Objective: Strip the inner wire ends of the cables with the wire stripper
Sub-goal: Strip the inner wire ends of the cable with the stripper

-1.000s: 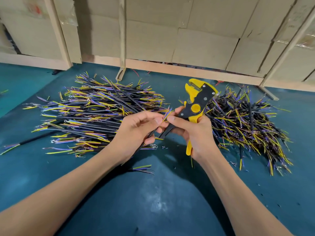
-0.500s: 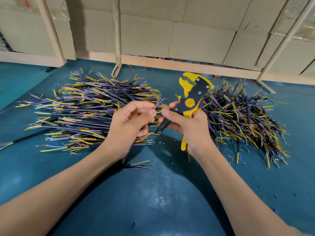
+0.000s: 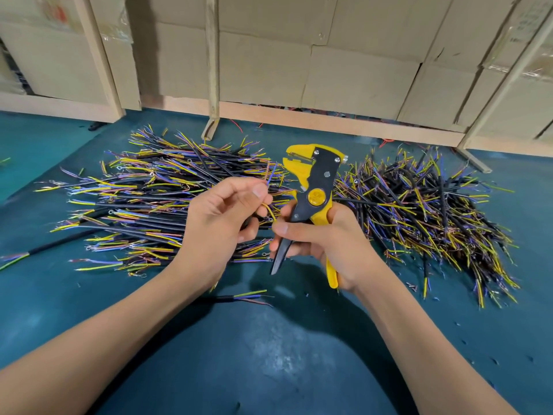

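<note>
Dead centre: left hand (image 3: 221, 223) pinches cable (image 3: 270, 179) wires, right hand (image 3: 323, 244) grips stripper (image 3: 314, 187), head at 12 o'clock. Sorting step; next, feed one wire into jaws.

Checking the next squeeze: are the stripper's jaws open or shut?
Open. The stripper, held upright in the right hand, shows a gap between its yellow jaws, with no wire in it.

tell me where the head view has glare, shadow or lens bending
Head view: soft glare patch on the teal table mat; the forearms cast dark shadows on it below the left hand and right hand, which grips the wire stripper; wide-angle bending tilts the wooden frame post at the right edge.
</note>
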`<state>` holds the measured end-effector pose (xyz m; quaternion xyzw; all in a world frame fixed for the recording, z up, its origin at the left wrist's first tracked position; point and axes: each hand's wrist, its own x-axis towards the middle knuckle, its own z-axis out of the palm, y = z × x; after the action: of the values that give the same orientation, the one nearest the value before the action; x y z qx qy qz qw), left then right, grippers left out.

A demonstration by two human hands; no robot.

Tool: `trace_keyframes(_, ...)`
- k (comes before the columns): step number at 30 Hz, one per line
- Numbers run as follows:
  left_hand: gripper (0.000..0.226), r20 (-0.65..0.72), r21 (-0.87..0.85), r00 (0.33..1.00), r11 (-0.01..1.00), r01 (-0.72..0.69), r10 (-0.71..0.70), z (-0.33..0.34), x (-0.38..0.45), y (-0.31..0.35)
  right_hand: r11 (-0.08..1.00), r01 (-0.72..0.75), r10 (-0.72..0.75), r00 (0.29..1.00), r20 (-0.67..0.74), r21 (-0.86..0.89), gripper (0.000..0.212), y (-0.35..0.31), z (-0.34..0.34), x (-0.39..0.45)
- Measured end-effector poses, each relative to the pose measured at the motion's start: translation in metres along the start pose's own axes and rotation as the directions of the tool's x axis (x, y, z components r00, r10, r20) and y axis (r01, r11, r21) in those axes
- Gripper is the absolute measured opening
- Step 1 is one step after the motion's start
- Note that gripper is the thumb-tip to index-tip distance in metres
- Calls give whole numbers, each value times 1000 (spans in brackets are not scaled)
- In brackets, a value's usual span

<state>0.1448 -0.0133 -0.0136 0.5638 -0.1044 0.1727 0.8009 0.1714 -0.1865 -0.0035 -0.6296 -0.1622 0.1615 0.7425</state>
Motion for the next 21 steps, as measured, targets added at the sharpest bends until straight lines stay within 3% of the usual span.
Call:
trace_keyframes(5,16,-52,131,999,991,21,-15,-8,5,9,999,-26,22,995,99,39,4,-5,-3,-6)
trace_keyframes(9,8,-28,289,999,957,-34,44,-21,12,19,994,-102,92,976,195,43,12,-8,-6,-9)
trace_keyframes(15,5,14,262,1000,965,4,-8,-29,15,26,995,-95,84,960,268,30,19,-4,-4,-10)
trace_keyframes(21,26,-22,107,993,988,114,-112,-24,15,33,996,-93,92,953,289,-10,16,-1,-1,-12)
